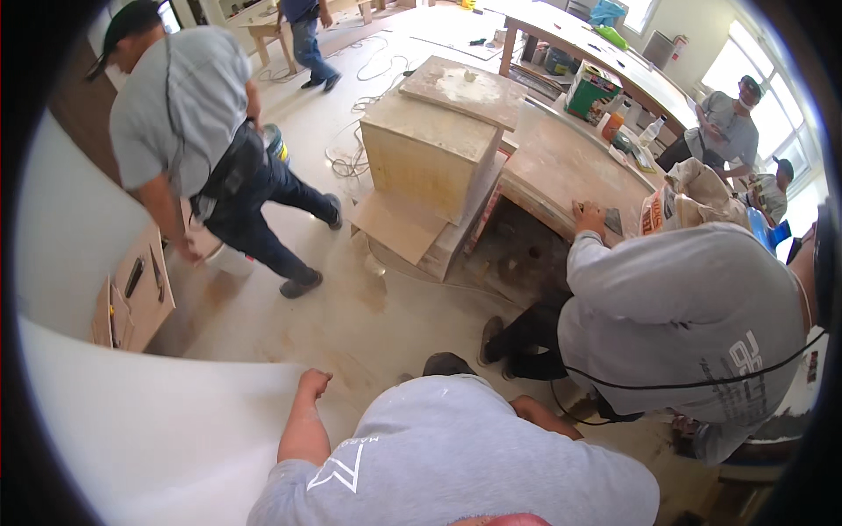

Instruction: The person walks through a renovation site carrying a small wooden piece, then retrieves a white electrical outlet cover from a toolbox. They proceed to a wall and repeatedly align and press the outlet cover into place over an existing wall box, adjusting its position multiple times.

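Observation:
My left hand is at the upper edge of a smooth white curved panel, its fingers curled closed; what, if anything, they hold is too small to make out. My grey T-shirt fills the bottom middle. My right forearm shows just past it, with the hand mostly hidden behind my body. Close on my right, a co-worker in a grey long-sleeved top leans over a wooden bench top, a hand resting near a dark flat tool. A black cord runs across that person's back.
Ahead stand a dusty wooden box and loose cords. A person strides at left beside a bucket and a leaning board. Others are farther back, near a long table, bottles and sacks.

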